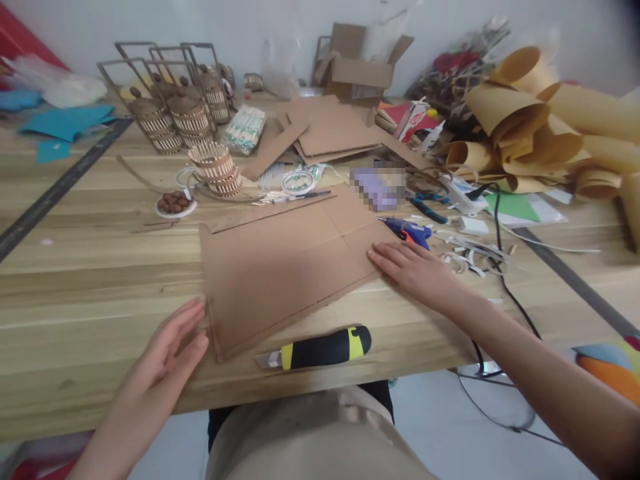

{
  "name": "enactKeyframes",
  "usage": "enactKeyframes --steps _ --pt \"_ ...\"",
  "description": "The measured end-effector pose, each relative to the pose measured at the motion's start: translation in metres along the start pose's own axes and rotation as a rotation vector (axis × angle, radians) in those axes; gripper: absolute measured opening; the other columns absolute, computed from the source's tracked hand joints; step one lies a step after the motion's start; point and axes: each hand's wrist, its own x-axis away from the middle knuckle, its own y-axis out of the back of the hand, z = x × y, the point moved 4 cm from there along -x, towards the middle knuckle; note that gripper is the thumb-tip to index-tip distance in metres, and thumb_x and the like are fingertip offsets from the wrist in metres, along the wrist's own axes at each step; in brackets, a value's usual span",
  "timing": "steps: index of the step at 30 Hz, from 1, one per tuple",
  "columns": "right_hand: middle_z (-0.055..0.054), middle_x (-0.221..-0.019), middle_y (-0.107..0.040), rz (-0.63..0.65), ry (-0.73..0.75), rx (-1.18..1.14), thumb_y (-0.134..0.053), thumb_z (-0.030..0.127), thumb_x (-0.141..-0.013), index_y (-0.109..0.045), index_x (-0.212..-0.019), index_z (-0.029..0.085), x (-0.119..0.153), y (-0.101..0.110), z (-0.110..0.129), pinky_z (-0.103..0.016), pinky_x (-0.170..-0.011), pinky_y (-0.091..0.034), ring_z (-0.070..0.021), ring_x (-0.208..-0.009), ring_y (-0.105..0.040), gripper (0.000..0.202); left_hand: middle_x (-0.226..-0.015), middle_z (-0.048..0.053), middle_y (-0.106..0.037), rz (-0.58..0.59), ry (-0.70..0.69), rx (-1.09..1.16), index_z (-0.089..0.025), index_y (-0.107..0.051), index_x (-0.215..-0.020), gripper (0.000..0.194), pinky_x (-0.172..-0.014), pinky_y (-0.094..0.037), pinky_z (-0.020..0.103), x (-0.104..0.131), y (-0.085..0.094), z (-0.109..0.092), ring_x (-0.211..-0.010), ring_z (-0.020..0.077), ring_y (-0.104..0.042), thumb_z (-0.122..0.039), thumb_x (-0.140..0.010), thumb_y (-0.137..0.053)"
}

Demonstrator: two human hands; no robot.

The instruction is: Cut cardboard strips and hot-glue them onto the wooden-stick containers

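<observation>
A brown cardboard sheet (285, 267) lies flat on the wooden table, with creases across it. My left hand (170, 353) is beside its lower left edge, fingers apart and holding nothing. On the sheet's right edge rests my right hand (413, 270), its fingers stretched out flat and nothing gripped. A black and yellow utility knife (320, 350) lies between the sheet and the table's front edge, its blade pointing left. Just beyond my right fingertips is a blue glue gun (413, 232).
Woven stick lanterns (190, 117) and a small dish of brown beads (174, 203) are at the left. Cardboard pieces (335, 130) lie behind. Rolled brown paper (525, 120), white scraps (470, 257) and a black cable (515, 300) are on the right.
</observation>
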Motion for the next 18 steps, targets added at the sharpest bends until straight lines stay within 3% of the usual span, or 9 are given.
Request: enactKeyframes --steps 4,8,12,15,18 --pt "-0.017 -0.139 -0.064 -0.109 0.156 0.003 -0.044 0.006 -0.098 -0.058 -0.138 0.011 -0.004 0.001 0.013 -0.046 -0.103 -0.049 -0.0259 -0.125 -0.061 0.043 -0.151 0.004 -0.054 -0.053 0.026 0.006 -0.034 -0.060 -0.133 0.036 -0.109 -0.053 0.048 -0.005 -0.004 -0.006 -0.138 0.0307 -0.052 -0.042 -0.099 -0.052" --pt "-0.013 -0.132 -0.069 -0.242 0.226 -0.021 -0.045 0.002 -0.097 -0.054 -0.143 0.015 -0.003 0.010 0.019 -0.043 -0.103 -0.050 -0.0217 -0.122 -0.063 0.048 -0.148 0.001 -0.058 -0.128 -0.001 -0.022 -0.035 -0.068 -0.125 0.032 -0.104 -0.057 0.046 -0.007 0.003 -0.009 -0.137 0.0311 -0.054 -0.043 -0.097 -0.053" --pt "-0.011 -0.127 -0.072 -0.367 0.212 -0.015 -0.048 0.003 -0.097 -0.056 -0.140 0.016 -0.004 0.031 0.017 -0.039 -0.100 -0.051 -0.0203 -0.117 -0.066 0.045 -0.143 -0.011 -0.061 -0.197 -0.087 -0.140 -0.056 -0.063 -0.124 0.037 -0.100 -0.059 0.053 -0.011 0.027 -0.017 -0.135 0.0334 -0.055 -0.053 -0.089 -0.055" --pt "-0.010 -0.123 -0.074 -0.433 0.181 0.008 -0.044 0.005 -0.099 -0.058 -0.134 0.013 -0.013 0.056 0.011 -0.037 -0.095 -0.051 -0.0200 -0.112 -0.067 0.039 -0.142 -0.018 -0.060 -0.243 -0.229 -0.336 -0.068 -0.052 -0.126 0.043 -0.107 -0.051 0.060 -0.017 0.051 -0.034 -0.135 0.0344 -0.055 -0.062 -0.084 -0.053" --pt "-0.009 -0.114 -0.076 -0.492 0.145 0.032 -0.045 0.006 -0.099 -0.063 -0.126 0.016 -0.028 0.086 0.004 -0.035 -0.088 -0.051 -0.0196 -0.101 -0.069 0.034 -0.136 -0.011 -0.066 -0.255 -0.491 -0.580 -0.062 -0.052 -0.131 0.051 -0.112 -0.043 0.064 -0.026 0.067 -0.064 -0.135 0.0379 -0.055 -0.063 -0.081 -0.059"
